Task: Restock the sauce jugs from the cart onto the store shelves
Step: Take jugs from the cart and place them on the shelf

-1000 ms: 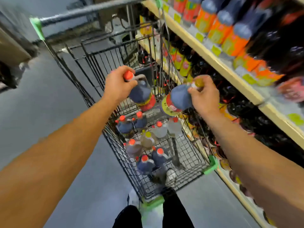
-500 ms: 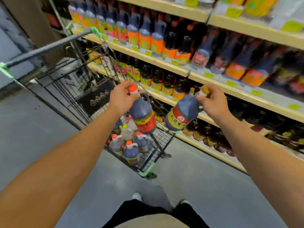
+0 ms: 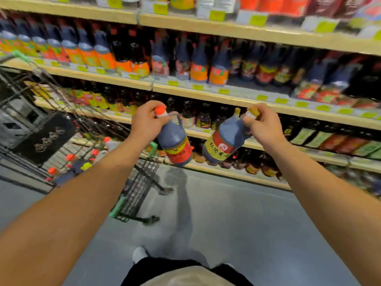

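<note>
My left hand grips the neck of a dark sauce jug with an orange-red cap and a red label, hanging almost upright. My right hand holds a second dark jug with a yellow cap and a yellow-and-red label by its top, tilted to the left. Both jugs hang in the air in front of the lower store shelves. The wire cart stands at the left, with several more capped jugs inside.
Rows of dark sauce bottles with orange, red and green labels fill the wooden shelves across the whole back. The cart's green-tipped corner is near my left forearm. Grey floor lies between my feet and the bottom shelf.
My view has swung right from the cart to face the shelves. Both hands carried their jugs away from the cart toward the shelving. The cart now sits further left.
</note>
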Demonstrator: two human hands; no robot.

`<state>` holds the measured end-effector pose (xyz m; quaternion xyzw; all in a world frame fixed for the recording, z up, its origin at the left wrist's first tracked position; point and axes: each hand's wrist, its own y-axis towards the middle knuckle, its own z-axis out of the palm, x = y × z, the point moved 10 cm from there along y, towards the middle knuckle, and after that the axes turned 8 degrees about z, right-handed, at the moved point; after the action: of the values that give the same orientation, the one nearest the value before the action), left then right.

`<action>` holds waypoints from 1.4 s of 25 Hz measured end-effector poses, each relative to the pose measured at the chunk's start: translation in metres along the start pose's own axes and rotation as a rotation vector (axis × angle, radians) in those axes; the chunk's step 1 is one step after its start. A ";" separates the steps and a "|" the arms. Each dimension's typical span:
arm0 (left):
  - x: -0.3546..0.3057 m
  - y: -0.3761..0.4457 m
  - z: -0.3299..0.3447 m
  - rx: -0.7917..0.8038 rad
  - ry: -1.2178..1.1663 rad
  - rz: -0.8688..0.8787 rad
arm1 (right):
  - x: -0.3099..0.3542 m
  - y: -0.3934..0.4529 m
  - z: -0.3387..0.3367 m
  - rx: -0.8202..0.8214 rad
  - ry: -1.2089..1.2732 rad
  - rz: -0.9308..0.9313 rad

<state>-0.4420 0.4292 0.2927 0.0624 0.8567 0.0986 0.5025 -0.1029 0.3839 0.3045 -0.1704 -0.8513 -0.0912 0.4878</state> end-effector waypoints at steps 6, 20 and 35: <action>-0.078 0.009 0.110 0.032 -0.006 0.067 | -0.054 0.024 -0.120 -0.098 -0.074 -0.008; -0.160 0.133 0.231 0.029 -0.065 0.332 | -0.030 0.140 -0.183 -0.258 -0.160 -0.256; -0.122 0.240 0.283 0.110 -0.094 0.276 | -0.058 0.310 -0.129 -0.287 -0.409 -0.249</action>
<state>-0.1331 0.6677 0.3171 0.2115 0.8197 0.1166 0.5194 0.1449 0.6175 0.3171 -0.1467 -0.9248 -0.2340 0.2618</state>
